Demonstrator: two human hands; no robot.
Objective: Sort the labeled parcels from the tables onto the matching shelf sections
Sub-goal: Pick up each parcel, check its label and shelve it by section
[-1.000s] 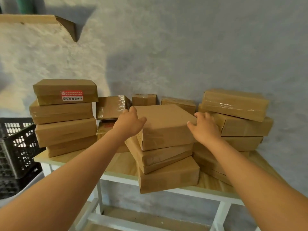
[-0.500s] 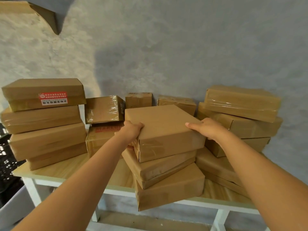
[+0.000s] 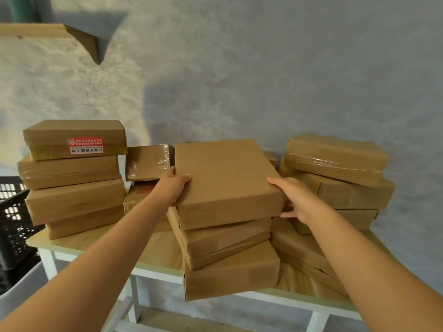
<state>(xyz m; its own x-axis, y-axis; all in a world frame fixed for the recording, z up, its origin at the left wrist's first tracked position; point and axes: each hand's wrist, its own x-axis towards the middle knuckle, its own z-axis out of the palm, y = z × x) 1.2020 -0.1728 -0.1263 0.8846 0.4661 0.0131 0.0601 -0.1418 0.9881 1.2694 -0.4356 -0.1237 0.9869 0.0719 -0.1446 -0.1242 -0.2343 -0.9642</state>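
The top parcel (image 3: 227,178) hides small boxes behind it.

At your far left you have a black plastic crate (image 3: 12,224) beside the desk; above it a wooden wall shelf (image 3: 45,32) juts from the mottled grey wall (image 3: 263,68)

Both hands, left hand (image 3: 174,188), right hand (image 3: 293,198), gripping top parcel (image 3: 227,178), tilted above centre stack (image 3: 227,259)
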